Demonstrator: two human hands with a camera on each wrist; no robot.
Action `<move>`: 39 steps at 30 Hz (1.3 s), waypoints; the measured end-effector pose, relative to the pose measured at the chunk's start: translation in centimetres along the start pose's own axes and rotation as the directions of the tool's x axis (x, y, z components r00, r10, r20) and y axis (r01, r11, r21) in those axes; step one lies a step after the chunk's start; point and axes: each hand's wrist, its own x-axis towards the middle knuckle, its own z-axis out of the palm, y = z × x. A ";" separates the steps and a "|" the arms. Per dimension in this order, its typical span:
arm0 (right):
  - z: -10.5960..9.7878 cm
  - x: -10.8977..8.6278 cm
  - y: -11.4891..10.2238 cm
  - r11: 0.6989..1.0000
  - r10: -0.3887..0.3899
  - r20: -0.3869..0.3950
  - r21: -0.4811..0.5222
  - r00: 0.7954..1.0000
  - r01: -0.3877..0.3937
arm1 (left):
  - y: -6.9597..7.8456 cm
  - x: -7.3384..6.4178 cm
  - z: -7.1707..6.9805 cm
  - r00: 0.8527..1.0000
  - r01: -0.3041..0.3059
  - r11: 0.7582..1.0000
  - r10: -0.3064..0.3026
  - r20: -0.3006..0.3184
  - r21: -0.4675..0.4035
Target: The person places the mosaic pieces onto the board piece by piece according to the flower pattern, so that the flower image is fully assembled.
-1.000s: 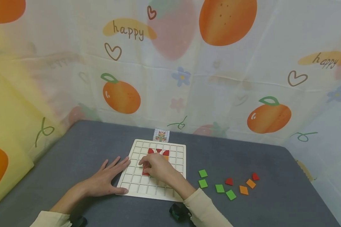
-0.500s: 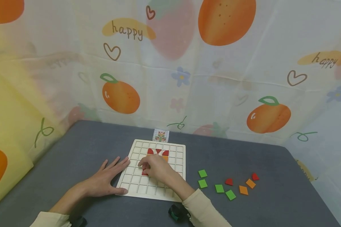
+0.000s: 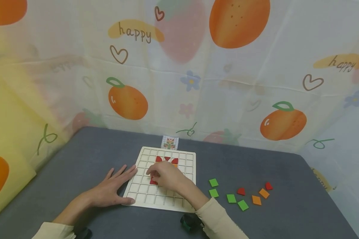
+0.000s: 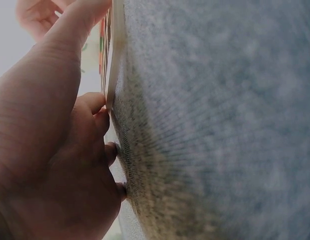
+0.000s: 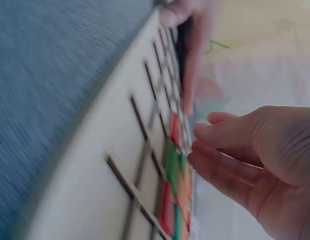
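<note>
A cream grid board (image 3: 155,199) lies on the dark grey table. My left hand (image 3: 106,190) rests with spread fingers along the board's left edge, thumb near the front corner. Over the middle of the board, my right hand (image 3: 170,177) has bent fingers pointing down, close to a red tile (image 3: 153,181). Farther up the grid are red tiles (image 3: 158,159) and an orange tile (image 3: 175,165), partly covered by the hand. A green tile (image 5: 172,162) shows on the board in the right wrist view. Whether a tile sits between the right fingertips is hidden.
Right of the board lie loose green tiles (image 3: 231,198), two orange tiles (image 3: 256,200) and two red tiles (image 3: 241,191). A small pattern card (image 3: 169,141) lies behind the board. A fruit-printed cloth (image 3: 167,93) hangs at the table's back.
Both hands stay almost in place; the right hand shifts only very slightly over the same cells. The loose tiles have not moved.
</note>
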 end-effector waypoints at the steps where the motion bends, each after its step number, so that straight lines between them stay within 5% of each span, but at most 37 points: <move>1: -0.4 -0.2 0.2 1.000 0.002 0.001 0.001 1.000 -0.002 | 0.0 0.1 0.0 1.000 -0.003 1.000 0.003 0.002 0.001; 10: -3.4 -2.2 2.6 0.999 0.025 -0.010 0.043 1.000 -0.024 | 0.2 0.5 -0.1 1.000 0.017 1.000 -0.017 0.024 0.004; 29: -5.4 -8.9 9.3 0.985 0.171 -0.091 0.049 0.981 -0.167 | 0.3 0.4 -0.2 0.999 0.032 0.999 -0.033 0.018 0.011; 39: -6.2 -12.3 11.8 0.977 0.180 -0.033 0.118 0.983 -0.175 | 0.2 0.6 -0.1 0.999 0.019 1.000 -0.020 0.026 0.017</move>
